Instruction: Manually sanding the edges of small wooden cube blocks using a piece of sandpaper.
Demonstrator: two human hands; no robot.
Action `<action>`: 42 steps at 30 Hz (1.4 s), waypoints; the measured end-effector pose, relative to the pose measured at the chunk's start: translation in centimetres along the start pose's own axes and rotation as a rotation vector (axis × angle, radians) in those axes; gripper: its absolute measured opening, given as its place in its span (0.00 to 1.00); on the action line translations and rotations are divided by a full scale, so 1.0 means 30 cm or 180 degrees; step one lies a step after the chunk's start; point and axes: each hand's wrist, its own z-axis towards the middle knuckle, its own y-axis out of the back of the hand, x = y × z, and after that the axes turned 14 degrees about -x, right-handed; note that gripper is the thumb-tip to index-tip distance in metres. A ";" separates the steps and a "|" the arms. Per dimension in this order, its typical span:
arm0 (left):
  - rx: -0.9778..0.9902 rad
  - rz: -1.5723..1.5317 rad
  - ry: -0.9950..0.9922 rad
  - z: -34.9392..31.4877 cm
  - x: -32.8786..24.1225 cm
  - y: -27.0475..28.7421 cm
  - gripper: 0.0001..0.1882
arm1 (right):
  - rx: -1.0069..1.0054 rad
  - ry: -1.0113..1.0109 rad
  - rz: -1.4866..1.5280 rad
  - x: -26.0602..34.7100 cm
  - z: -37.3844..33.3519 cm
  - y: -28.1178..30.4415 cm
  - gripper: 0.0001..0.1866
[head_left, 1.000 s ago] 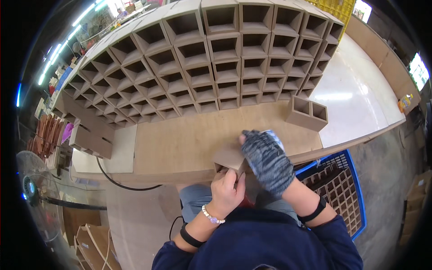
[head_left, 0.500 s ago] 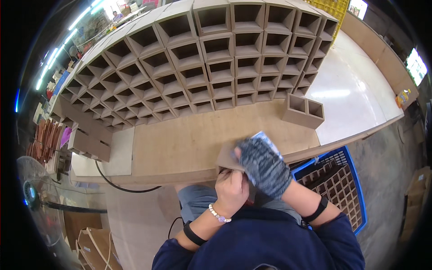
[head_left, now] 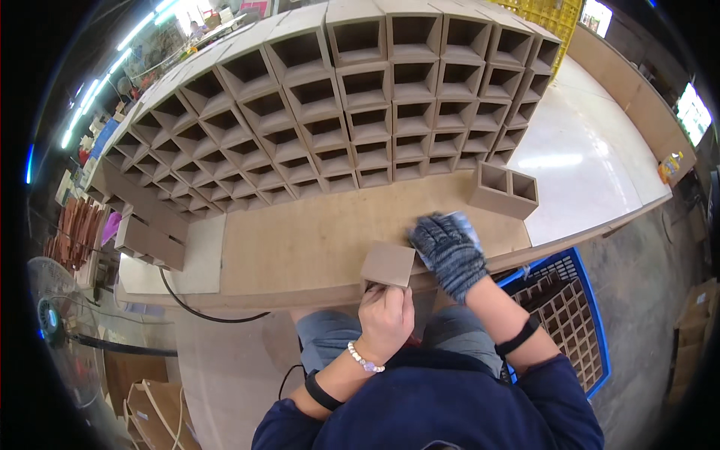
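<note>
At the near edge of the tabletop (head_left: 300, 251), my left hand (head_left: 386, 316) has its fingers pinched on the near end of a brown box (head_left: 388, 264). I cannot tell whether the box overhangs. Just right of it, apart from the box, my gloved right hand (head_left: 450, 251) covers a blue-and-white piece (head_left: 466, 225); I cannot tell whether those fingers are closed on it.

Caution: a loosened left pinch could tip the box over the near edge; a hard push from the right could skew it. Below that edge, to the right, a blue basket (head_left: 597, 322) holds brown open cells (head_left: 566, 322); a dropped box could strike them.

Clearance: open room extends left and far across the tabletop. Limits: right, a two-celled box (head_left: 501, 202); left, a slotted brown piece (head_left: 146, 244); far, a stack of open boxes (head_left: 369, 102), which an overlong reach could jar.
</note>
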 end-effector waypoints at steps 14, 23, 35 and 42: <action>-0.0095 -0.0037 -0.0057 0.011 0.010 -0.005 0.05 | -0.0977 0.0249 -0.0325 -0.033 -0.012 -0.032 0.17; 0.0082 -0.0551 0.1197 0.013 0.029 0.044 0.06 | -0.0909 0.0555 0.0750 0.109 -0.054 0.040 0.18; 0.0100 -0.3855 0.3294 0.092 0.024 0.146 0.20 | -0.1223 0.1192 0.1008 0.120 -0.072 0.196 0.19; 0.0934 -0.4216 0.3541 0.101 0.072 0.197 0.22 | -0.1188 0.1271 0.0320 0.057 0.014 0.149 0.20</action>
